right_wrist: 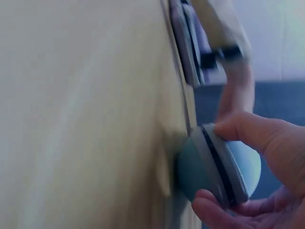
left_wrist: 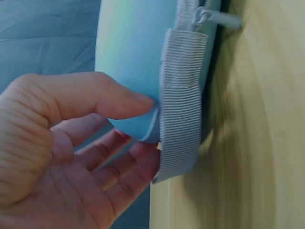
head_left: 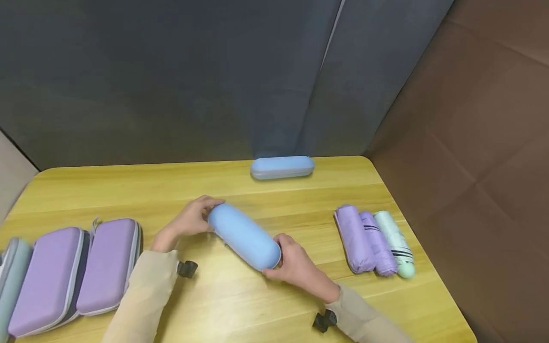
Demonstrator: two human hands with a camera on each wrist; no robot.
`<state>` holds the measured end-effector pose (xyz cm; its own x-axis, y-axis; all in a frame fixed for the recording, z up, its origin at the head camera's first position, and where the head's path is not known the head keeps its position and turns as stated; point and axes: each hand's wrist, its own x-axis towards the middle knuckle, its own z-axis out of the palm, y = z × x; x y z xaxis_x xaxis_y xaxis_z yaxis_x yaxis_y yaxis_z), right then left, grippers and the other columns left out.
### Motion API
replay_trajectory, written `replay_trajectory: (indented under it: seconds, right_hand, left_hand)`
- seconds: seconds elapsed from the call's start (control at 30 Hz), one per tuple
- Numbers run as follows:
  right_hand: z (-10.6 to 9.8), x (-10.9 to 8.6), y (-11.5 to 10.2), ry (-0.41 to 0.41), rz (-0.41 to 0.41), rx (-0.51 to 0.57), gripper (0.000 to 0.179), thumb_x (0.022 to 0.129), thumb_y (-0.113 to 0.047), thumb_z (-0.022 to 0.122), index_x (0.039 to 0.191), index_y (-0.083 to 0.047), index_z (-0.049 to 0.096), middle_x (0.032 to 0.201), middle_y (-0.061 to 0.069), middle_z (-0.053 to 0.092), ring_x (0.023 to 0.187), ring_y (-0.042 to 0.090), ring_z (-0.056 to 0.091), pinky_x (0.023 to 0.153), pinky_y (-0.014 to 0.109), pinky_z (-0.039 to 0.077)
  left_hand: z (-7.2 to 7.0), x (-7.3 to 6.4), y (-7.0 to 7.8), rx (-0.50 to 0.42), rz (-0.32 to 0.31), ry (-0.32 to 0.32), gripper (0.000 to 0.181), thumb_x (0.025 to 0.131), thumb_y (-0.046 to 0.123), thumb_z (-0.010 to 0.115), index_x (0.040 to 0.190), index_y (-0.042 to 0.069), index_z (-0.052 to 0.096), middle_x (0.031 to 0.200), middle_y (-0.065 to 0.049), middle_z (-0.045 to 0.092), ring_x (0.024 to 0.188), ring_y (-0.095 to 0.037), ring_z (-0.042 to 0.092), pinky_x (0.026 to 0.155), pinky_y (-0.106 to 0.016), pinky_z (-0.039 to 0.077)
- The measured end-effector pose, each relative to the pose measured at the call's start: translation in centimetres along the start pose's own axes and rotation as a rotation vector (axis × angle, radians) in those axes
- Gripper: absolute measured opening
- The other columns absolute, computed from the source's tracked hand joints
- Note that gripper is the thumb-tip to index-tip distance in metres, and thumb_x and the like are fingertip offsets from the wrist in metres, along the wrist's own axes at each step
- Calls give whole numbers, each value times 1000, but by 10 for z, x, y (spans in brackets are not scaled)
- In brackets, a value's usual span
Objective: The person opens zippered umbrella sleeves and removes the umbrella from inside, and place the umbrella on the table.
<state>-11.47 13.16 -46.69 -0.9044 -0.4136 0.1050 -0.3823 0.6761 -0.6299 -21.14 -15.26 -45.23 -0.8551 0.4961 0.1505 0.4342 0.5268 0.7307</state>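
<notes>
A light-blue, rounded zip case [head_left: 244, 236] lies at a slant over the middle of the table, between both hands. My left hand [head_left: 193, 218] holds its far left end, the thumb on the blue shell and the fingers under a grey ribbed strap [left_wrist: 181, 105]. Beside that strap, a zipper pull [left_wrist: 221, 19] sticks out in the left wrist view. At the near right end, my right hand [head_left: 296, 264] grips the case with thumb and fingers on either side. In the right wrist view a dark line runs along the grey zipper band [right_wrist: 221, 164].
Another blue case [head_left: 282, 167] rests at the back edge, by a dark wall. To the left stand two purple zip cases [head_left: 47, 281] [head_left: 107, 267] and a grey-green one [head_left: 15, 286]. On the right lie two purple rolled bundles [head_left: 356, 238] and a mint one [head_left: 395, 243].
</notes>
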Motion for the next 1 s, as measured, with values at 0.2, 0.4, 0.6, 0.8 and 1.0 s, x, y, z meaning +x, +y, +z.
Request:
replay_trajectory:
  seconds: [0.2,0.4,0.6,0.8,1.0]
  right_hand:
    - [17,-6,-23,10,110,-43,67,65,-40,83,108,2,52,92,9,60,78,16,60,63,22,51]
    - [23,-6,-30,26,96,-55,67,63,-44,84,101,3,54,79,7,59,64,8,55,53,17,46]
    - [14,-3,-30,-77,76,29,57,65,-30,85,101,2,55,69,1,55,53,-1,44,46,15,42]
    - [-2,0,-25,-198,10,75,36,74,-8,77,102,5,57,70,5,59,53,-2,47,47,14,44]
    - [-7,8,-18,-154,-44,117,9,86,1,62,93,6,66,70,7,63,59,5,55,55,15,47]
  left_hand:
    - [7,16,1,-108,-23,-45,62,67,-17,54,128,-11,49,125,-28,50,107,-42,53,86,-48,49]
    - [21,30,6,-109,-7,22,59,68,-19,43,126,-11,51,127,-30,51,117,-44,48,95,-51,42]
    - [30,24,23,75,-90,166,50,76,-13,44,125,-10,53,123,-35,47,112,-49,47,93,-56,41]
    - [46,15,62,220,-366,191,68,90,35,54,135,-14,37,129,-37,38,115,-51,41,87,-60,43]
    - [62,11,78,223,-489,147,111,71,46,75,143,-12,14,142,-38,18,114,-57,40,80,-61,47]
